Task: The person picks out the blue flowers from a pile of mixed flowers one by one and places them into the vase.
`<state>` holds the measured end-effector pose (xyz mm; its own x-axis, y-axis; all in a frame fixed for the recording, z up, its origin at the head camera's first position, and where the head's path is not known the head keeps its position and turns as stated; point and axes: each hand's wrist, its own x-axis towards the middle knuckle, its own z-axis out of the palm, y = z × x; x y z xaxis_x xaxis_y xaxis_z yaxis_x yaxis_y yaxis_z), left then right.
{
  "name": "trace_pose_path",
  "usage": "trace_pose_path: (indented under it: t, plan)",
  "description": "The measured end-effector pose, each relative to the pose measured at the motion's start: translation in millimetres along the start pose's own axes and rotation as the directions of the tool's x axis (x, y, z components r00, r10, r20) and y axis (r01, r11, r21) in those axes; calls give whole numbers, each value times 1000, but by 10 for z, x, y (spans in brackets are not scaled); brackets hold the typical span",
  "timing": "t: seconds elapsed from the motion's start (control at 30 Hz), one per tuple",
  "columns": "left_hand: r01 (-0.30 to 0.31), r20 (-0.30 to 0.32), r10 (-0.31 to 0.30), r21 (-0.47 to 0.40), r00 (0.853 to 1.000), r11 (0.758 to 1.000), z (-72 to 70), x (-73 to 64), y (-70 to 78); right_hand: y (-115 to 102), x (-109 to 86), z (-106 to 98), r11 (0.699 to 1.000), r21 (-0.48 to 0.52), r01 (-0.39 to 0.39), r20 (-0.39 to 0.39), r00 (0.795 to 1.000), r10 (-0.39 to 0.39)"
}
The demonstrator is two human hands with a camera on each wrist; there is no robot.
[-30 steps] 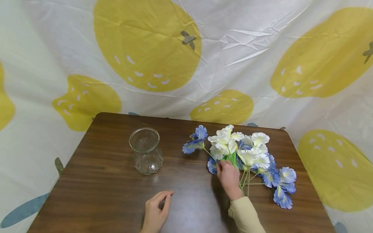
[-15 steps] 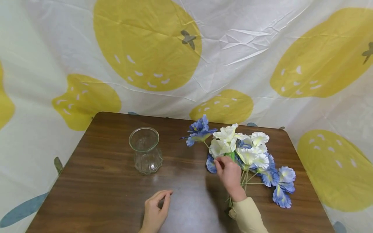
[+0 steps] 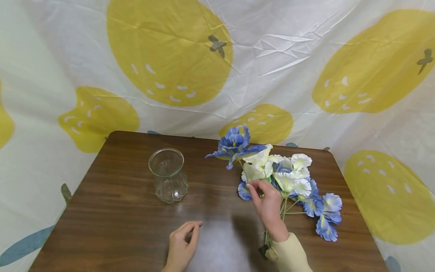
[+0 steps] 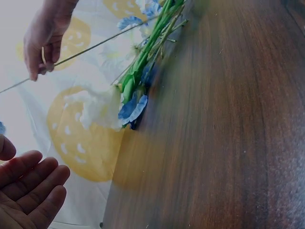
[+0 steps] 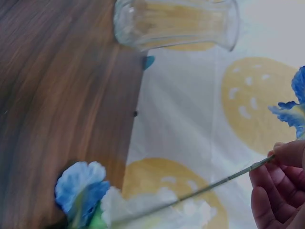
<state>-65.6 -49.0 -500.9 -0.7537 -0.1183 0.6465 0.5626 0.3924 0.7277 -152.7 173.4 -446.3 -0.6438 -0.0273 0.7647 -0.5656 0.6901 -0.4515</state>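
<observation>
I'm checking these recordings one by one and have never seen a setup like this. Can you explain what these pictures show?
There is no machine here: a person works with two bare hands. The wide picture comes from a camera worn on the head, looking forward and down. The other two current views come from a camera on each wrist, which is why they look tilted. On the brown table are a clear glass vase, standing upright, and, right of it in the head view, a bunch of white and blue flowers. The right hand pinches the stem of one blue flower. The left hand holds nothing. Behind hangs a pale cloth printed with yellow fruit.
</observation>
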Motion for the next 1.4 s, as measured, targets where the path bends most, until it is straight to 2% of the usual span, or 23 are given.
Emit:
trace_pose_path:
  t: [0.13, 0.23, 0.37, 0.53, 0.67, 0.8, 1.0, 1.13, 1.3, 1.4]
  plan:
    - [-13, 2, 13, -12, 1000, 1000, -26, 63, 107, -123, 35, -35, 997, 71, -10, -21, 1000, 12]
    - [-15, 4, 16, -6, 1000, 1000, -9, 59, 77, -234, 45, -38, 994, 108, -2, -44, 999, 6]
    - [-17, 9, 17, 0, 1000, 1000, 48, 42, -17, -368, 12, -25, 982, 187, -39, -30, 999, 45]
    - [-41, 40, 43, -65, 998, 997, 119, 73, -55, -518, -60, 3, 956, 287, -59, 0, 998, 62]
    - [-40, 67, 50, -141, 997, 989, 141, 140, 41, -623, -123, 37, 947, 318, -38, -8, 999, 43]
    - [-44, 86, 58, -161, 995, 986, 164, 184, 109, -714, -175, 61, 941, 335, -34, -7, 999, 39]
    - [-87, 75, 100, -164, 992, 983, 186, 190, 124, -822, -181, 62, 916, 398, -53, 29, 999, 45]
    - [-80, 83, 99, -209, 992, 975, 185, 186, 117, -871, -153, 51, 898, 436, -53, 48, 998, 36]
    - [-136, 46, 151, -245, 987, 960, 194, 199, 109, -915, -119, 44, 892, 452, -28, 40, 999, 11]
    - [-142, 37, 156, -259, 987, 955, 193, 210, 123, -936, -108, 37, 888, 460, -13, 36, 999, -5]
